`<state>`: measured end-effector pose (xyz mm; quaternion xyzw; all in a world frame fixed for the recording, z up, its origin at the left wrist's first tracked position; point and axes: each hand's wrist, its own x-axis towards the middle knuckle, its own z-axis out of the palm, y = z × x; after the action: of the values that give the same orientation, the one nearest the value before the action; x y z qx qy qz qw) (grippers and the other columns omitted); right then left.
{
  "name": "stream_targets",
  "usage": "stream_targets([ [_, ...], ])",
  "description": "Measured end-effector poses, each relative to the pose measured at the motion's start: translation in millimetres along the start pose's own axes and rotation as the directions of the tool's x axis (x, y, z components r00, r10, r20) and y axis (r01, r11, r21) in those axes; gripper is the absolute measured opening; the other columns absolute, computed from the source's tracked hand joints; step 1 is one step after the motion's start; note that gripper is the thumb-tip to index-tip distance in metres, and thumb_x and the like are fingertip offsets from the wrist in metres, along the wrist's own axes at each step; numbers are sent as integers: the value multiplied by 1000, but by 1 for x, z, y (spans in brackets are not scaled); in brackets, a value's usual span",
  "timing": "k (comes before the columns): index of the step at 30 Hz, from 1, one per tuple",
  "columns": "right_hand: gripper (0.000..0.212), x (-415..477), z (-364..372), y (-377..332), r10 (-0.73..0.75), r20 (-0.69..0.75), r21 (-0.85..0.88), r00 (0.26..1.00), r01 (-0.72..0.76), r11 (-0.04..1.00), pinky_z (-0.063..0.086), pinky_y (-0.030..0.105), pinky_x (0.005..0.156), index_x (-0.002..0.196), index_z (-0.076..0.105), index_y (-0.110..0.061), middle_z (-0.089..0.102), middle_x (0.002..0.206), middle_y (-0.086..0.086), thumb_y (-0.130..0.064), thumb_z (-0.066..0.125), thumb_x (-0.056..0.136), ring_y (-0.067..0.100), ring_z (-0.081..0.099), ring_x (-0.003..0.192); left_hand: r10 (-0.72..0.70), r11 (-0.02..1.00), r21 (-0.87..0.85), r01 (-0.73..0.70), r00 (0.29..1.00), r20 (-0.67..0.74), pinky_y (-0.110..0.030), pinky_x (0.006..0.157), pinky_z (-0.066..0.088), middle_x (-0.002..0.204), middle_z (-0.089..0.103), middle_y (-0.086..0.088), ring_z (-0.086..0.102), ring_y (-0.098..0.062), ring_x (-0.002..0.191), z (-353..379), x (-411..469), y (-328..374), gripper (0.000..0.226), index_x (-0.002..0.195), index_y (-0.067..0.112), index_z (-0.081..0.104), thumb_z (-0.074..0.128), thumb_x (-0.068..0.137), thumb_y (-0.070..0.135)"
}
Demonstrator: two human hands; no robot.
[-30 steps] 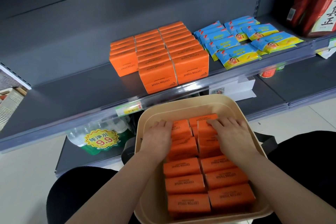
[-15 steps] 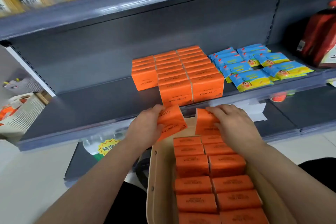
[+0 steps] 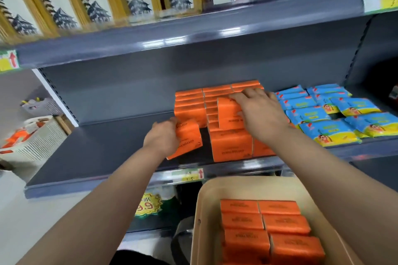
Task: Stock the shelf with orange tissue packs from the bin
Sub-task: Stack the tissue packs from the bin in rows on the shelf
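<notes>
Placement step is judged in hand: two packs are being set down at once. The left hand (image 3: pixel 162 139) is curled round an orange tissue pack (image 3: pixel 187 139). That pack is gripped at its left side, tilted, and held just over the shelf (image 3: pixel 97 148), in front of the shorter left column of the stocked block (image 3: pixel 189 103). The right hand (image 3: pixel 261 112) is spread over a second pack (image 3: pixel 228 112) with fingers hooked over its top edge, and the pack is held above the middle column. Whether it is already seated cannot be told. Blue packs (image 3: pixel 329 131) are laid further right on the same shelf and are not touched.

Next move, as judged: the left pack is to be levelled and slid back flush to its column, and the right one squared on the stack, then let go.

The beige bin (image 3: pixel 237 183) is held below the shelf front. Two columns of binned packs (image 3: pixel 280 226) are left in it, with its far end bare, so the task is judged partway done.
</notes>
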<state>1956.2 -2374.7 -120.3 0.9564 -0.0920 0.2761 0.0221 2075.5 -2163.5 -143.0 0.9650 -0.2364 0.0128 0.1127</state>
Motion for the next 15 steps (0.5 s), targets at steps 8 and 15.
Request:
stream_targets([
  [8,58,5,30,14,13,-19,-71,1000,-14,997,34,48,96,134,47,-26,57,121,5,-4,58,81,30,48,116,-57,998,33,59,996,-64,-43,92,44,129,36,-11,33,-30,121,29,70,12,54,134,25,45,44,85,2],
  [15,57,4,38,16,-2,-82,-103,997,-6,995,39,46,90,129,53,-24,61,109,6,-6,68,78,32,55,105,-52,984,-174,26,988,-147,-35,87,48,126,32,-9,33,-26,118,49,82,17,57,128,13,45,46,77,-13],
])
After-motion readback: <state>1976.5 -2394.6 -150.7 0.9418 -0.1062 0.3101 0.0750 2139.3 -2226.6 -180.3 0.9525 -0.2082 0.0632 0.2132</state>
